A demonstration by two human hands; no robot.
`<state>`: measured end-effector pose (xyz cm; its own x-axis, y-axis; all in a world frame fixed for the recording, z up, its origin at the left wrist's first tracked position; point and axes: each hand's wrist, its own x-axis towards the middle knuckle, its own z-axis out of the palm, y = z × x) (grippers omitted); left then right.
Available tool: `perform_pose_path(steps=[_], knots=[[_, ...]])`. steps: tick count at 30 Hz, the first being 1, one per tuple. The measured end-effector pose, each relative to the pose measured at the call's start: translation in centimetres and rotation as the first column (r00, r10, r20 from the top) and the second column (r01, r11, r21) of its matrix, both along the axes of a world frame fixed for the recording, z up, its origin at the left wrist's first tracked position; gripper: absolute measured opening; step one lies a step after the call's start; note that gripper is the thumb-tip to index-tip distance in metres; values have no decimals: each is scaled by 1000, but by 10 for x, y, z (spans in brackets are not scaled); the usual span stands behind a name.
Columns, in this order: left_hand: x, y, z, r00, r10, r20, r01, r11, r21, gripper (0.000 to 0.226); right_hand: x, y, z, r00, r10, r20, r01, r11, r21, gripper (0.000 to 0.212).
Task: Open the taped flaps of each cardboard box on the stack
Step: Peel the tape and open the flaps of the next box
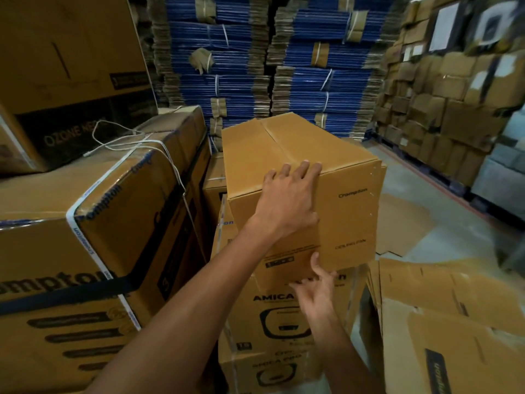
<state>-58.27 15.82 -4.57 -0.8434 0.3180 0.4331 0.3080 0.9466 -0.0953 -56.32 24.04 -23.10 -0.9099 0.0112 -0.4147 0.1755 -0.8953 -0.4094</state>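
I'm squaring up the Crompton ceiling fan box (349, 211), which sits on top of the AMICA box (272, 336) with its flaps closed. My left grip (289, 200) lies over its near top edge, fingers straight, holding nothing. My right grip (315, 288) is spread open against its lower front edge. Next, I judge, I must steady it and dig fingertips into the top seam (281, 143).
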Motion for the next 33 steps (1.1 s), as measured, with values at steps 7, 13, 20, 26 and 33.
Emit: perform_pose_path(steps=[7,13,20,26,33], knots=[[8,-11,27,999,-47,-18,50,884,466,108,-21,51,57,937,-205,-284,290,909,299,84],[18,-16,-7,996,-65,-59,77,331,940,98,-33,110,133,880,-52,-473,423,540,727,86],[23,12,-55,995,57,-88,94,-121,988,98,-49,126,190,872,195,-448,453,22,891,93],[27,46,-106,995,-31,92,-95,-498,862,129,-56,97,233,798,467,-381,526,-232,818,86],[49,55,-137,915,-359,182,-401,-770,496,115,-42,41,217,766,611,-199,608,-589,532,80]])
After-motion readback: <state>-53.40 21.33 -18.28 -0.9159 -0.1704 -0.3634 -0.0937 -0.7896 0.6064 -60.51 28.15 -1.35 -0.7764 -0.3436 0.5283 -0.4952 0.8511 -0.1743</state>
